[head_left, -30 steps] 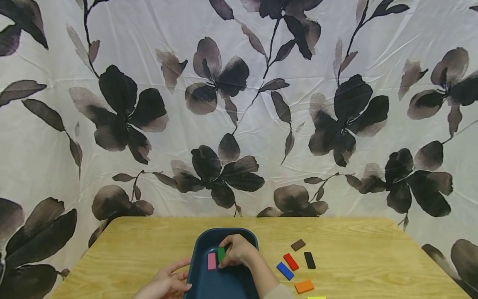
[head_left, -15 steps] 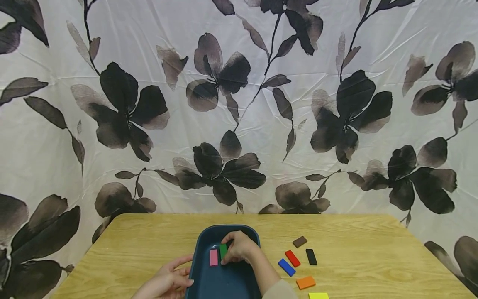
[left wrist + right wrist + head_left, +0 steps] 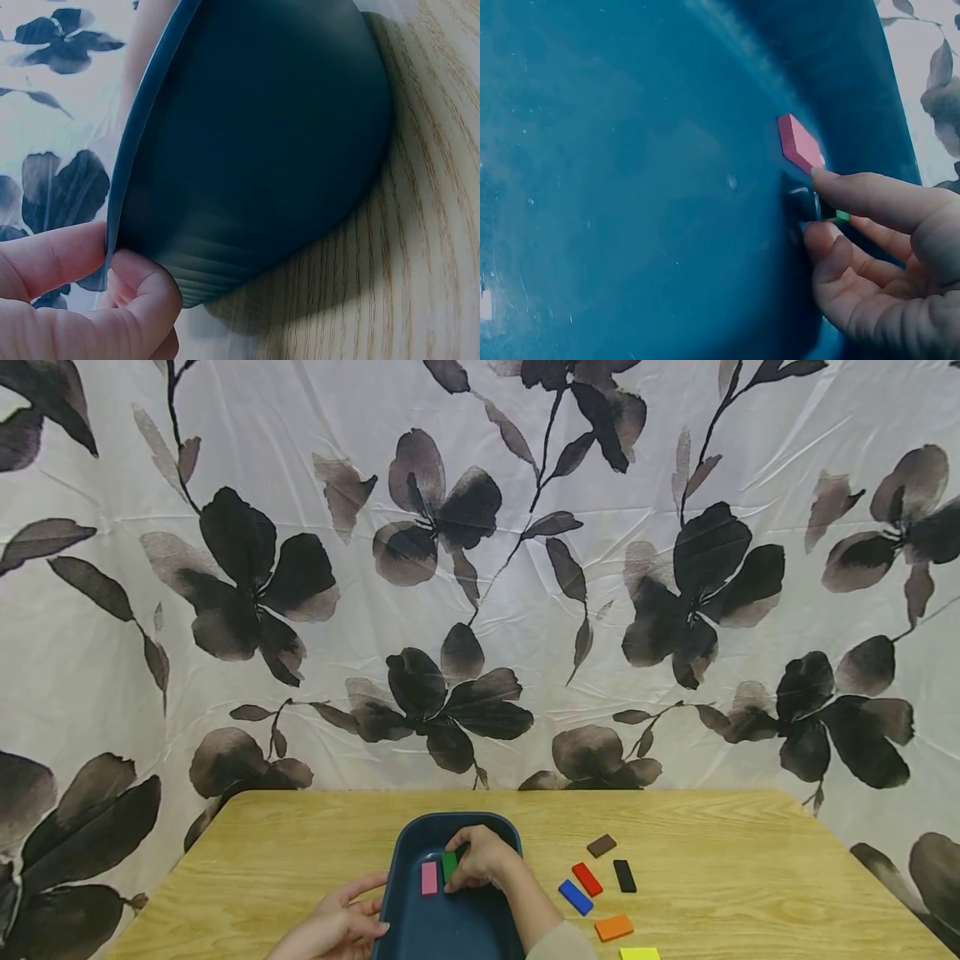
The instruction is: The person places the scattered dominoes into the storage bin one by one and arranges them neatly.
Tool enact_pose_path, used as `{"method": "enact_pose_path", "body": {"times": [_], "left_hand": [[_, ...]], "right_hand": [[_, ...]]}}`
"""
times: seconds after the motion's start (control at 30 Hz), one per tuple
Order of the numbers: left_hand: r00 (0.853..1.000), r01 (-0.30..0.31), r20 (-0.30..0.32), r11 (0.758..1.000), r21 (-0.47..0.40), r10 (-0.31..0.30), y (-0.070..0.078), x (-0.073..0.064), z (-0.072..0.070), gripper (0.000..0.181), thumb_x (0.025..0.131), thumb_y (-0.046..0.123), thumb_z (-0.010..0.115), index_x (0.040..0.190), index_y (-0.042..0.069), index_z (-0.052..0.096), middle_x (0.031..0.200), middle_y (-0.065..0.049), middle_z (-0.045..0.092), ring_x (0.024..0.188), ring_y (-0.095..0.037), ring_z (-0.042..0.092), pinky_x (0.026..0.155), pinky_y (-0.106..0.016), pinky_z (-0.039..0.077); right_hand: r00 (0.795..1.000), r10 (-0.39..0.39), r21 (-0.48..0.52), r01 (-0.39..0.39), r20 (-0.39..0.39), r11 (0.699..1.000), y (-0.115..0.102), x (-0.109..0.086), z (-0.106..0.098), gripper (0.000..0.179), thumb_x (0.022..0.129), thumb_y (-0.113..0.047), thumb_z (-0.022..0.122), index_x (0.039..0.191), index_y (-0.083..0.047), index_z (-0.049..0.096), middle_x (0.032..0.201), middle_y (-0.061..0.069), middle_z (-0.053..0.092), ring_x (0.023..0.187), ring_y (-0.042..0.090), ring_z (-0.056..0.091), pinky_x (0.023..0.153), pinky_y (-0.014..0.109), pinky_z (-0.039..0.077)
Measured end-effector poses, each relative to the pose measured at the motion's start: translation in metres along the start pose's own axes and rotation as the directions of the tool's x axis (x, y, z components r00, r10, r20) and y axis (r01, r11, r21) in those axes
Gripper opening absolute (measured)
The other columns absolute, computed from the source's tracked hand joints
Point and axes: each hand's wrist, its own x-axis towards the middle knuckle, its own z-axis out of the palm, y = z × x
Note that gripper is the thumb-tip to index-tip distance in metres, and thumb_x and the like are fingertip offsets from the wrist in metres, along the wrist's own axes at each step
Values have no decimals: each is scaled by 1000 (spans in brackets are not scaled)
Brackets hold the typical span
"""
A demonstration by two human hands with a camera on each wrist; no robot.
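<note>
A dark blue tray (image 3: 450, 935) sits on the table. My left hand (image 3: 330, 928) grips its left rim; in the left wrist view, fingertips and thumb (image 3: 146, 289) pinch the tray wall (image 3: 262, 112) from both sides. Inside the tray, my right hand (image 3: 483, 860) pinches a green block (image 3: 449, 865) between thumb and fingers. A pink block (image 3: 429, 877) lies just left of it, with a narrow gap between them. From the right wrist, only a small edge of the green block (image 3: 842, 217) shows behind the fingertips, while the pink block (image 3: 801, 144) is fully in sight.
Right of the tray on the wooden table (image 3: 712, 860) lie several loose blocks: brown (image 3: 602, 846), black (image 3: 625, 876), red (image 3: 587, 879), blue (image 3: 576, 897), orange (image 3: 614, 928) and yellow (image 3: 639, 954), the last cut by the frame. A floral cloth (image 3: 480, 610) hangs behind.
The head view has shifted slightly. Both hands keep the same holds, and the green block stays beside the pink one with barely any movement.
</note>
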Motion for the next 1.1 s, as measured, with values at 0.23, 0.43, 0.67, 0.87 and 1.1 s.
{"method": "enact_pose_path", "body": {"times": [0.23,0.43,0.67,0.87,1.1], "left_hand": [[999,-1,-35,1000,-25,0,3,2,3,69,84,-16,47,142,-11,9,97,-8,57,84,-15,58,73,-24,49],[1000,9,-23,1000,-24,-9,4,1,2,72,84,-17,45,142,-11,2,99,-8,56,84,-15,58,74,-23,49],[1000,-1,-15,999,-40,0,6,1,0,72,84,-16,47,142,-10,5,98,-7,57,83,-15,59,74,-23,49],[1000,-13,-24,1000,-20,12,9,-1,-2,74,85,-16,46,142,-10,0,99,-8,56,84,-16,59,78,-27,50],[1000,-11,-24,1000,22,12,8,-3,-7,67,84,-14,49,141,-11,14,96,-6,57,83,-16,59,76,-26,49]], "right_hand": [[1000,3,-10,-3,-10,1000,-4,1,-4,42,60,15,77,95,-4,64,68,7,56,51,15,48,49,27,45],[996,-85,66,82,39,994,-19,-4,-21,45,64,14,74,106,2,60,62,5,55,50,13,47,50,25,44],[975,-202,84,194,91,977,-40,-15,-67,48,72,4,74,116,3,56,76,5,57,63,12,58,65,32,54],[961,-254,68,247,113,967,-35,-31,-118,49,74,-1,74,119,1,56,87,9,56,77,18,62,75,41,52],[971,-230,100,223,68,970,12,-50,-173,52,76,-4,72,122,7,49,89,10,54,81,21,63,76,39,52]]}}
